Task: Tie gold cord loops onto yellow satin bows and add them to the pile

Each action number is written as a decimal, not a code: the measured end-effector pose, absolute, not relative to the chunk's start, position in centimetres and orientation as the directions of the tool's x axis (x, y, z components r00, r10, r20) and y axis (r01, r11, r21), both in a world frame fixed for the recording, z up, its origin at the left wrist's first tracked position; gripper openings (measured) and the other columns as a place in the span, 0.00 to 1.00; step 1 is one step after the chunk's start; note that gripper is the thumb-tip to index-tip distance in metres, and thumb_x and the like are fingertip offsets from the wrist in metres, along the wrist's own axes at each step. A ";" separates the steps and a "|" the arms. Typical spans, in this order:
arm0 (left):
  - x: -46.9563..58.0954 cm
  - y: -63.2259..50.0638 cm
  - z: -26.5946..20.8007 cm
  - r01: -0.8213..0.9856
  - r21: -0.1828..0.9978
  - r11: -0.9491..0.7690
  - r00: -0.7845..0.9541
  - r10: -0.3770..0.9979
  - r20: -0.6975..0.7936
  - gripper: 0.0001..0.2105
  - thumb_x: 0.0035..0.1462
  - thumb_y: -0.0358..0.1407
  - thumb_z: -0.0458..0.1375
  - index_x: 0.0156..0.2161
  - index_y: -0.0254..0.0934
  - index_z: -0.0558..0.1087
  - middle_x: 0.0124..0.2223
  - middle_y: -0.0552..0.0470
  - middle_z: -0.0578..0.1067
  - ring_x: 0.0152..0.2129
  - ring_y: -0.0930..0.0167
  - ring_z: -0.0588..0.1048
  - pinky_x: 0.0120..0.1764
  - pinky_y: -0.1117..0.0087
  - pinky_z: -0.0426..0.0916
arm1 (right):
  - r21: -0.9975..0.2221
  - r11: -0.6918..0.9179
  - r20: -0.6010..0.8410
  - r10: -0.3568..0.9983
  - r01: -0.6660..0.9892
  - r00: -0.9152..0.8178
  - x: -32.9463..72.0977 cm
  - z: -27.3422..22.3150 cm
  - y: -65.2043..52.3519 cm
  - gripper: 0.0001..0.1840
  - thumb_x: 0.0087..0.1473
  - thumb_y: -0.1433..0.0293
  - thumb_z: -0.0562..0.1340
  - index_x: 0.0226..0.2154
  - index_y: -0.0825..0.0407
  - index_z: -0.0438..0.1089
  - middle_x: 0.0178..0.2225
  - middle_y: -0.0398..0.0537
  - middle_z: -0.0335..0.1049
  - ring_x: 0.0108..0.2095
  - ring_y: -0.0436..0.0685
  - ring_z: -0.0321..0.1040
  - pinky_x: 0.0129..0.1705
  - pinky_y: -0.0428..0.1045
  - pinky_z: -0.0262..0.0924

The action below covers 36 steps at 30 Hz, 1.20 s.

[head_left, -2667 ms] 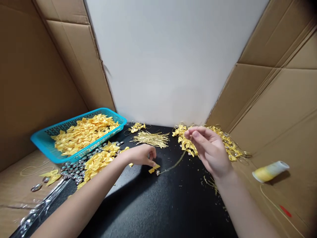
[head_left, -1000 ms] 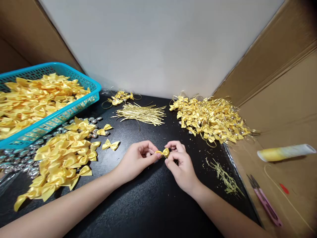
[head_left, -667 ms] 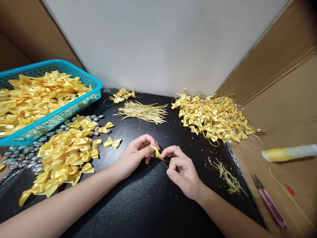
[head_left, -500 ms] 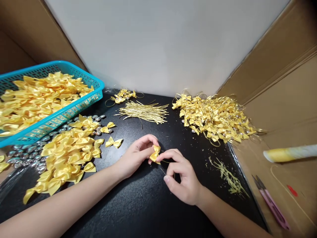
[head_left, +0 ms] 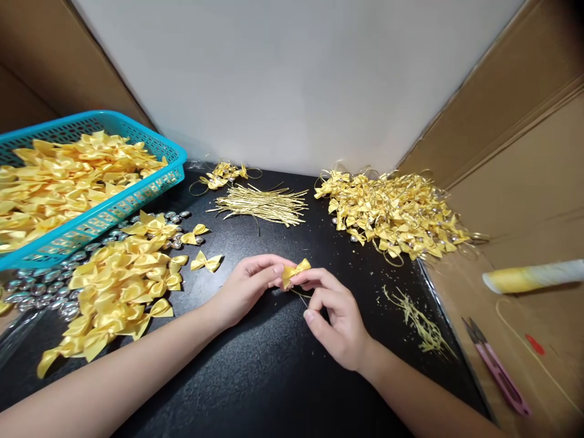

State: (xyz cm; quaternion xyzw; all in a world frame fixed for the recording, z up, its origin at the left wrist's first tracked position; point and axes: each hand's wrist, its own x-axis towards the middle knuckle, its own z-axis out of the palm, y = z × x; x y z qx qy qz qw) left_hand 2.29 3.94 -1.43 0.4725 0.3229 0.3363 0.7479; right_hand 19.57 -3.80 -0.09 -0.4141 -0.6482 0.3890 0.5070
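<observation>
Over the black tabletop, my left hand (head_left: 250,286) pinches a yellow satin bow (head_left: 296,272) between thumb and fingers. My right hand (head_left: 337,319) is just right of it, its forefinger touching the bow's lower edge. Between its thumb and a bent finger sits a thin, needle-like piece, mostly hidden by the fingers. A thin gold cord (head_left: 298,293) runs below the bow between both hands. Nearest my left hand lies a single loose bow (head_left: 206,261), and left of that a heap of bows (head_left: 123,286).
A blue basket (head_left: 176,165) of bows stands at left, beside shiny beads (head_left: 41,286). Cut gold cords (head_left: 264,204) lie at the back. Bows with cord loops (head_left: 392,213) are piled right. Cord scraps (head_left: 422,328), pink thread snips (head_left: 502,377) and a yellow roll (head_left: 524,277) lie far right.
The bow has turned from nearly upright to lying slantwise, its right end raised. My left fingers have shifted onto its left end. The whole view has moved slightly.
</observation>
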 end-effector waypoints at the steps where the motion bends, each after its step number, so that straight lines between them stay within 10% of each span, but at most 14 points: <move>1: 2.4 4.0 -1.4 -0.204 0.922 0.328 0.570 0.806 -0.161 0.13 0.54 0.44 0.62 0.36 0.34 0.79 0.34 0.47 0.78 0.30 0.70 0.72 0.35 0.69 0.67 | -0.927 0.353 0.337 0.933 0.128 -0.127 19.6 -0.1 -3.8 0.11 0.53 0.74 0.57 0.21 0.50 0.60 0.45 0.51 0.68 0.47 0.58 0.68 0.51 0.56 0.61; 6: 2.7 3.9 -1.1 -0.178 0.961 0.210 0.558 0.826 -0.077 0.07 0.48 0.36 0.67 0.32 0.36 0.78 0.42 0.48 0.77 0.38 0.68 0.73 0.40 0.69 0.68 | -0.944 0.322 0.310 0.941 0.070 -0.134 19.6 -0.4 -4.0 0.11 0.53 0.73 0.58 0.21 0.51 0.60 0.42 0.50 0.65 0.46 0.58 0.66 0.50 0.55 0.62; 11: 2.6 3.9 -1.0 -0.166 0.941 0.295 0.598 0.788 -0.142 0.19 0.48 0.35 0.68 0.47 0.39 0.74 0.37 0.52 0.76 0.31 0.73 0.73 0.37 0.70 0.68 | -0.962 0.272 0.264 0.950 0.031 -0.167 19.7 -0.6 -4.0 0.12 0.55 0.70 0.57 0.21 0.51 0.59 0.42 0.51 0.65 0.46 0.59 0.66 0.50 0.57 0.62; 24: 3.1 3.7 -1.1 -0.153 0.958 0.243 0.421 0.893 -0.159 0.12 0.46 0.37 0.68 0.27 0.35 0.69 0.28 0.55 0.76 0.26 0.75 0.72 0.32 0.74 0.66 | -0.961 0.209 0.209 0.978 0.184 -0.016 18.8 -1.1 -4.4 0.11 0.56 0.69 0.59 0.23 0.51 0.63 0.46 0.50 0.64 0.45 0.57 0.65 0.50 0.53 0.60; 36: 2.2 4.3 0.6 0.130 0.991 -0.039 0.732 0.678 -0.069 0.12 0.60 0.41 0.53 0.29 0.35 0.68 0.25 0.57 0.67 0.24 0.75 0.64 0.29 0.74 0.59 | -0.960 0.257 0.255 0.966 0.108 -0.035 19.3 -0.4 -3.6 0.13 0.60 0.69 0.56 0.24 0.51 0.64 0.28 0.43 0.64 0.31 0.52 0.63 0.35 0.48 0.59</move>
